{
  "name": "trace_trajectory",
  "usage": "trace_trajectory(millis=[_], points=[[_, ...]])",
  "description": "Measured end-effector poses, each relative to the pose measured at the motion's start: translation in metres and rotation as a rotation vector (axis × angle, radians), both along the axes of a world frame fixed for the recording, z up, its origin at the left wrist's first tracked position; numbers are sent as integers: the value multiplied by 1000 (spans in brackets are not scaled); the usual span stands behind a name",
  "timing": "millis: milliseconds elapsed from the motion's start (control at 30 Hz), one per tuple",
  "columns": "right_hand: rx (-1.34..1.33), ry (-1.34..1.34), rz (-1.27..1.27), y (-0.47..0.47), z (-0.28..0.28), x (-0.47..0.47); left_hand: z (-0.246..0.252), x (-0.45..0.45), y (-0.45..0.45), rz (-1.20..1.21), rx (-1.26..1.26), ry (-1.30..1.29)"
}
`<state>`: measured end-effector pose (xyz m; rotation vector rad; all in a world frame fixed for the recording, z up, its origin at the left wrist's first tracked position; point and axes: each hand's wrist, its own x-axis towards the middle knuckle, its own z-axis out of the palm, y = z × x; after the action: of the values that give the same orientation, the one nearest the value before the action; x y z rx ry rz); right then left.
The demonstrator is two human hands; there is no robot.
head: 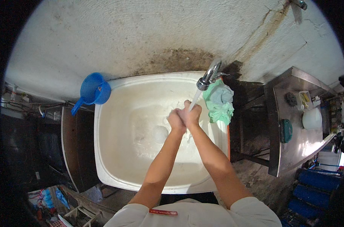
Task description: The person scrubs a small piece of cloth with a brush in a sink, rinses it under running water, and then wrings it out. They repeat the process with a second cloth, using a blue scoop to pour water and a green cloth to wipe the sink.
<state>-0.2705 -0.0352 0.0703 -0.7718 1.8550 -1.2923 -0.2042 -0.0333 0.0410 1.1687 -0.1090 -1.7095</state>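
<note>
Water runs from a chrome faucet (210, 75) onto my two hands, which are pressed together over a white sink basin (118, 142). My left hand (176, 120) is cupped against my right hand (193, 115), and the stream strikes the right one. The palms are hidden, so I cannot tell whether anything small lies between them. Wet green cloths (220, 102) lie bunched on the basin's right rim, close to the faucet. A blue plastic dipper (95, 89) rests at the back left corner of the rim, its handle pointing down and left.
On the right stands a stainless steel table (297, 144) holding a white container (312, 119), a green object (286, 130) and a small clear tray (304, 100). A stained wall (126, 34) rises behind the basin. A brown panel (81, 150) stands left. Blue rolled or cylindrical objects (314, 193) lie lower right.
</note>
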Motion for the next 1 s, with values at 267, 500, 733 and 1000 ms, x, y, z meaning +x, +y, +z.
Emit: trace_trajectory(millis=[267,500,733,1000], points=[[75,365,351,19,75,-18,18,18,-9,-380,42,563],[-283,700,55,-6,135,-158,28,25,-3,-390,151,470],[-68,833,219,-50,91,-217,37,36,14,-349,92,453],[-316,955,271,-63,64,-234,46,33,21,-250,89,540]])
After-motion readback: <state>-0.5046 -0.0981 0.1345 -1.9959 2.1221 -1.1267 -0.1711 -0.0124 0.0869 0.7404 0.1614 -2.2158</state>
